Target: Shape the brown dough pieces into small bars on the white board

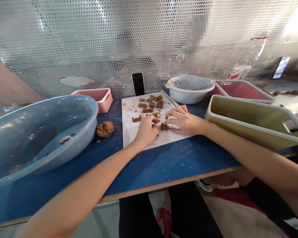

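On a white board lie several small brown clay pieces, some shaped like short bars. My left hand rests over the board's middle, its fingers curled together at more brown bits; what lies under the fingertips is hidden. Just right of it, my right hand has its fingers bent around a small brown clay piece that sits on the board, and its fingertips touch it. A larger rough clay lump lies on the blue table left of the board.
A big blue basin stands at left, a pink basket behind it. A phone leans at the perforated metal wall. At right are a white bowl, a green basket, another pink basket and a plastic bottle.
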{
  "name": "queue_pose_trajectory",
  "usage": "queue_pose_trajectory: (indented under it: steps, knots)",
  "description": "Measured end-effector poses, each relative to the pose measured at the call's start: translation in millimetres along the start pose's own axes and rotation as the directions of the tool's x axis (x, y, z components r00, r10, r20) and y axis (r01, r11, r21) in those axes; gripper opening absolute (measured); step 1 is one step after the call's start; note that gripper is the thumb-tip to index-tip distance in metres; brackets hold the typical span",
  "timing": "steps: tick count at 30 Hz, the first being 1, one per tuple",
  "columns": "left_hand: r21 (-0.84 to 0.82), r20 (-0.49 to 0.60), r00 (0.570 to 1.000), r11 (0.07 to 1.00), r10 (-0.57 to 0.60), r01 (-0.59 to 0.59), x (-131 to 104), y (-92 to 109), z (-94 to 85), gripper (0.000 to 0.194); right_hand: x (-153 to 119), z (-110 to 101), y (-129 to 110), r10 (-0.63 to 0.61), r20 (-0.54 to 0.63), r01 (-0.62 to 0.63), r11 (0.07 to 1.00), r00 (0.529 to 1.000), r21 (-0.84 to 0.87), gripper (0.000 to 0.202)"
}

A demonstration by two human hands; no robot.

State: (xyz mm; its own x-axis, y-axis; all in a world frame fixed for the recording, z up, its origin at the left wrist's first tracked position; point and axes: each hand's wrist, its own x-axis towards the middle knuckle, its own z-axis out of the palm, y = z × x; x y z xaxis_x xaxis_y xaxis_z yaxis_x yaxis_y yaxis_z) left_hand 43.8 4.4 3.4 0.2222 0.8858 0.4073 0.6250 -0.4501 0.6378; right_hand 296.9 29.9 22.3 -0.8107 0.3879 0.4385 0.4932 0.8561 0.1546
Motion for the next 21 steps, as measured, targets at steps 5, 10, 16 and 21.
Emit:
queue_pose_trajectory:
  steps: [5,10,16,21]
  knots:
    - [0.014,-0.011,1.000,1.000,0.019,-0.019,1.2,-4.7,2.0,0.035,-1.1,-1.9,0.6,-0.026,-0.048,0.026,1.000,0.999,0.017,0.022]
    - [0.058,-0.038,0.991,0.991,0.125,-0.123,-0.8,-7.2,2.4,0.035,-1.4,-7.3,1.3,0.020,-0.029,-0.019,0.999,0.999,0.047,0.021]
    - [0.221,0.015,0.869,0.846,0.495,-0.485,-5.2,0.7,-6.2,0.030,-6.4,-13.9,9.1,-0.019,-0.053,0.024,0.996,0.998,0.087,0.025]
    - [0.352,0.158,0.780,0.703,0.606,-0.617,-2.8,2.0,-11.4,0.028,-8.5,-11.3,12.2,-0.018,-0.052,0.024,0.995,0.998,0.101,0.029]
